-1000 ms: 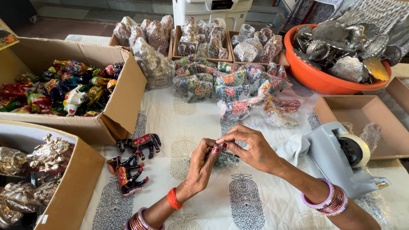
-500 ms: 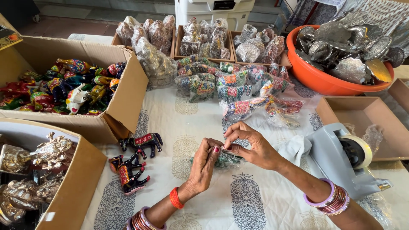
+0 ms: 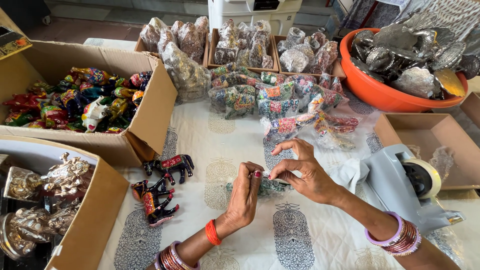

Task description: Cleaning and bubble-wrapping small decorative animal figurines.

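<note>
Daylit room: grey floor (image 3: 100, 25) along the upper left of the frame, white block-printed tablecloth (image 3: 310, 240) across the lower centre.

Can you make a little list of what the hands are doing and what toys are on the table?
left hand: pinching one end of a small bagged toy
right hand: pinching the bag's other end
near left hand: two painted elephants on the cloth
left box: colourful animal figures
orange bowl: silvery figures
far right: tape dispenser
</note>
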